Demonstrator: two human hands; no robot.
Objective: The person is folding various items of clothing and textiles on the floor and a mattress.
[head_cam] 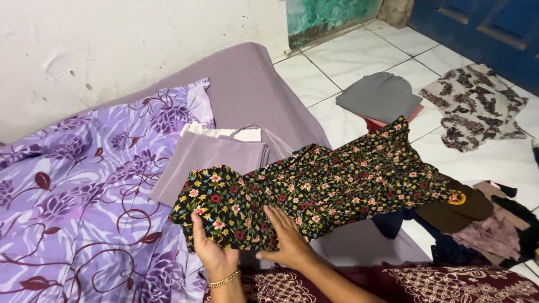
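left hand (212, 249): grips floral garment (314, 188) at its near end | right hand (287, 235): flat on garment | garment lies across mauve mattress (247, 84) | folded mauve cloth (216, 157) just behind | purple sheet (78, 196) left

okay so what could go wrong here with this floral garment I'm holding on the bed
The floral garment stretches past the mattress edge toward the tiled floor, so its far end could slide down onto the clothes pile. Your left hand and right hand grip only one end, so it may bunch unevenly.
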